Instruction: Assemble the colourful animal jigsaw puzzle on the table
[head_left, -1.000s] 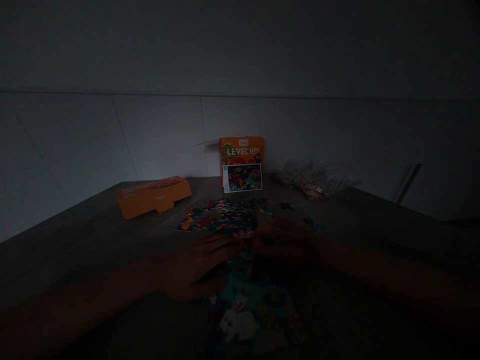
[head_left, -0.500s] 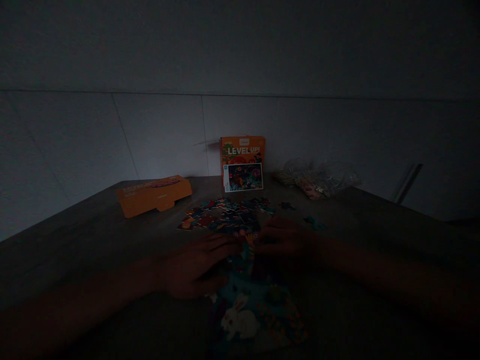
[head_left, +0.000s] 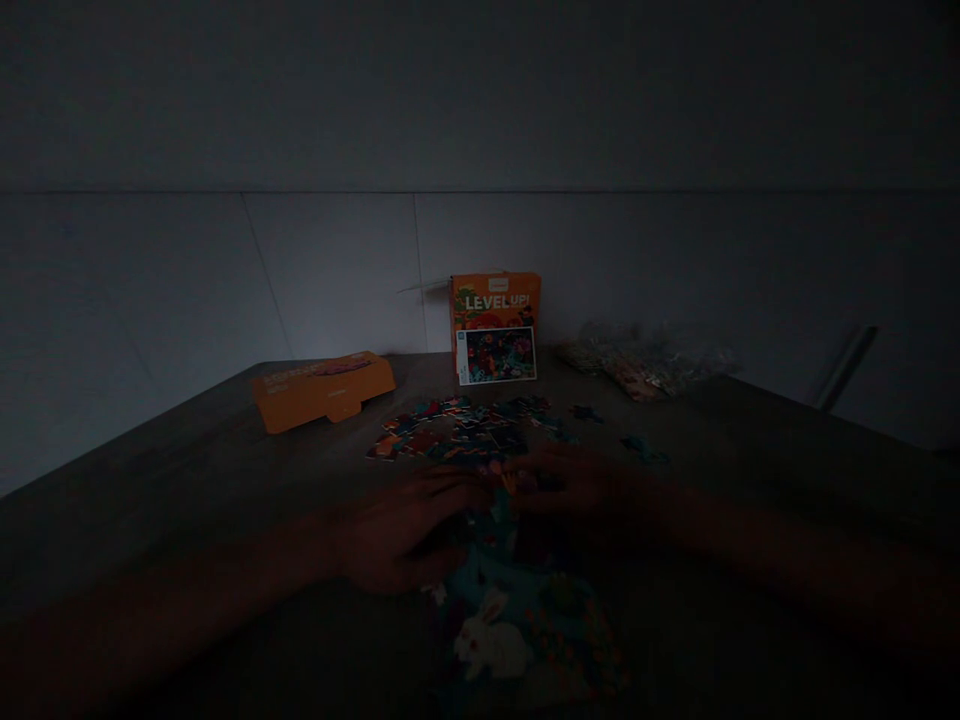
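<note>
In dim light, a partly joined jigsaw puzzle (head_left: 491,640) with a white rabbit and teal ground lies in front of me. My left hand (head_left: 409,520) rests at its upper left edge, fingers stretched out and thumb apart. On the other side, my right hand (head_left: 566,480) reaches in over the upper part, its fingers extended and dark, without any visible grip. Between the hands shows a strip with a yellow and pink figure. Just beyond the fingertips is a heap of loose puzzle pieces (head_left: 450,425). Shadow hides the puzzle's near edge.
An orange "LEVEL UP!" box (head_left: 495,300) stands at the back, with a picture card (head_left: 497,356) leaning on it. Left is an orange open carton (head_left: 322,392); right are clear plastic bags (head_left: 645,360). Some stray pieces (head_left: 643,450) lie beyond my right arm. White wall panels stand behind.
The view has turned slightly left, so everything sits a little farther right. Both hands stay at the puzzle's upper part, nearly in the same place.
</note>
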